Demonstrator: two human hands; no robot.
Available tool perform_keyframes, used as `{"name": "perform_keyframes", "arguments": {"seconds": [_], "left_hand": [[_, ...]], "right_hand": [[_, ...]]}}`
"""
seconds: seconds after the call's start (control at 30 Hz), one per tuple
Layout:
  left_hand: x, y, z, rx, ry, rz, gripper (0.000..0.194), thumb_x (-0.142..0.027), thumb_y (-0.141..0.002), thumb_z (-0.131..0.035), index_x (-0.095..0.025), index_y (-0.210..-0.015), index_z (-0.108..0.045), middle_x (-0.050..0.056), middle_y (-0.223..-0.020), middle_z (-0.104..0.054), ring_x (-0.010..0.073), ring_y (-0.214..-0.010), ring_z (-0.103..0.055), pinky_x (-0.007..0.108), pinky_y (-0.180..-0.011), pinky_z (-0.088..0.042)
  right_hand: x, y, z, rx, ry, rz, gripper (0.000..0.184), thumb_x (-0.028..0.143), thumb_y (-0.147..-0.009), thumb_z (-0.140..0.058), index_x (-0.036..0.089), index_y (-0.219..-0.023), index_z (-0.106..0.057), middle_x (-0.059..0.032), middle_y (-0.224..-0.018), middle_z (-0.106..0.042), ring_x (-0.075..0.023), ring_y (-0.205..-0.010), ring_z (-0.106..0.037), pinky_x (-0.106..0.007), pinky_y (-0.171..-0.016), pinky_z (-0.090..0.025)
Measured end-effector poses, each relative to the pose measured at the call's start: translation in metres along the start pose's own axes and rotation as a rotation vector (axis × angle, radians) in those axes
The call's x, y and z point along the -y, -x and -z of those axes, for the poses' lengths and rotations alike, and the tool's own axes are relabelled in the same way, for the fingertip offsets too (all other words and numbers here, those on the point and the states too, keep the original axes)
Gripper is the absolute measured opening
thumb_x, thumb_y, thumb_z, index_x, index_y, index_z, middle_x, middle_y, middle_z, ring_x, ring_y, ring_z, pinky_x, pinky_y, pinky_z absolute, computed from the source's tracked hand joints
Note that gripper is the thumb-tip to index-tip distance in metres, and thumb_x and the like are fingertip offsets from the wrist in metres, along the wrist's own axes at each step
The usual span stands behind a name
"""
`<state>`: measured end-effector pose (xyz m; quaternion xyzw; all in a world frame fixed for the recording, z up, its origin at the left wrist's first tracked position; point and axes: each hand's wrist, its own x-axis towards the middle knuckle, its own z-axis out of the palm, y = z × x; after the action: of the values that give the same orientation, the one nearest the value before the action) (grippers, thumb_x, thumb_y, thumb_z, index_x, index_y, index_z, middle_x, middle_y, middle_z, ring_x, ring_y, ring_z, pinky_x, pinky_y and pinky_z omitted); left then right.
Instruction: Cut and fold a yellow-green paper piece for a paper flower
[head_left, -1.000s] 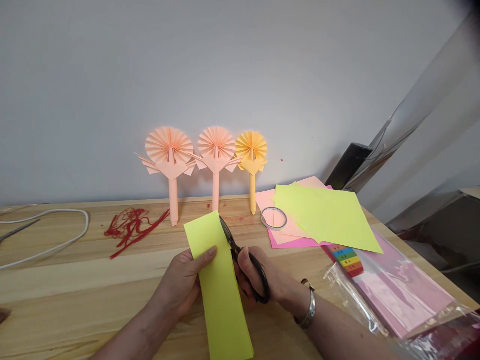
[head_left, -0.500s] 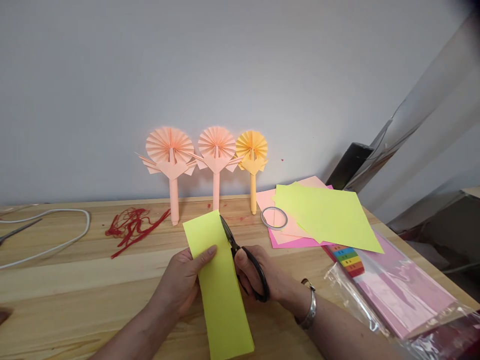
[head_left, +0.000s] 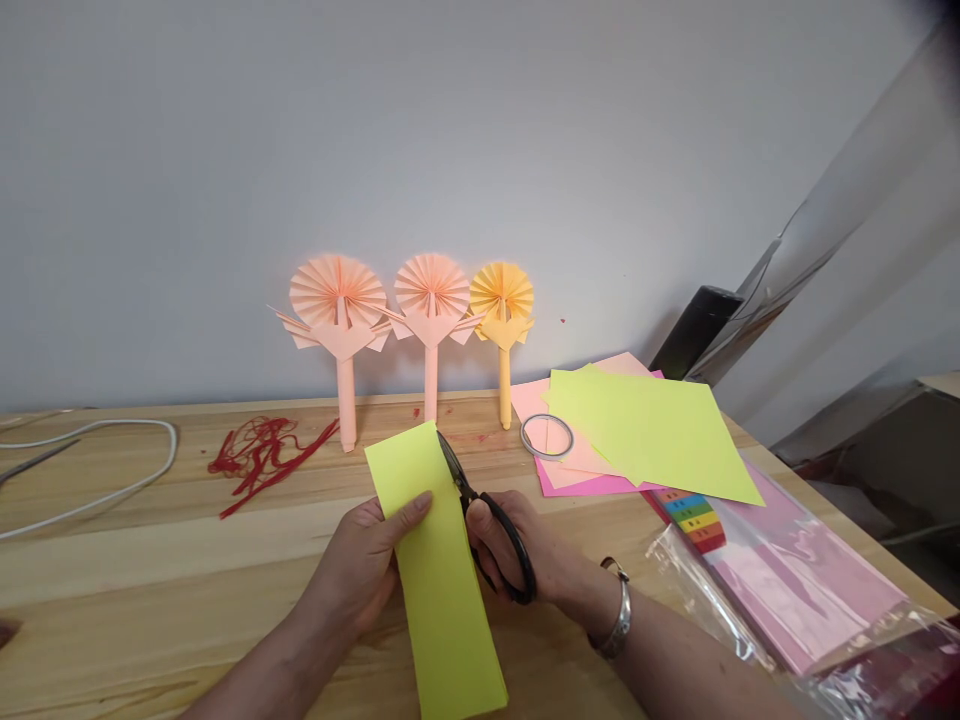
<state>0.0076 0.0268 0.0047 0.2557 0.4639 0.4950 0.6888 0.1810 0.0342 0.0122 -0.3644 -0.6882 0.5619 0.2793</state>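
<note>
My left hand grips a long strip of folded yellow-green paper, its thumb lying across the front. My right hand holds black-handled scissors by the loops. Their metal blades reach up along the strip's upper right edge, and the paper sits between them. The far blade is partly hidden behind the paper. The lower end of the strip runs off the bottom of the view.
On the wooden table stand several paper fan flowers against the wall. Red thread and a white cable lie left. Right are stacked coloured paper sheets, a tape roll, and a plastic-wrapped pink paper pack.
The scissors and paper strip have shifted only slightly, and both hands keep the same hold. The blades stay at the strip's upper right edge.
</note>
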Motion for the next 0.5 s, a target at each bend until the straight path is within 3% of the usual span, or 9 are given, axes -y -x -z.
{"name": "perform_keyframes", "arguments": {"seconds": [0.5], "left_hand": [[0.0037,-0.0019,0.0041,0.053,-0.008,0.021,0.021,-0.026,-0.07,-0.072,-0.009,-0.082,-0.071,0.011,-0.073,-0.074,0.0221,-0.063,-0.067,0.034,-0.062,-0.054]], "right_hand": [[0.0092,0.0057,0.0019,0.017,0.035,-0.014,0.059,0.067,-0.087,-0.018,0.019,-0.058,-0.036,0.0029,-0.043,-0.04,-0.0084,-0.039,-0.04,-0.022,-0.037,-0.03]]}}
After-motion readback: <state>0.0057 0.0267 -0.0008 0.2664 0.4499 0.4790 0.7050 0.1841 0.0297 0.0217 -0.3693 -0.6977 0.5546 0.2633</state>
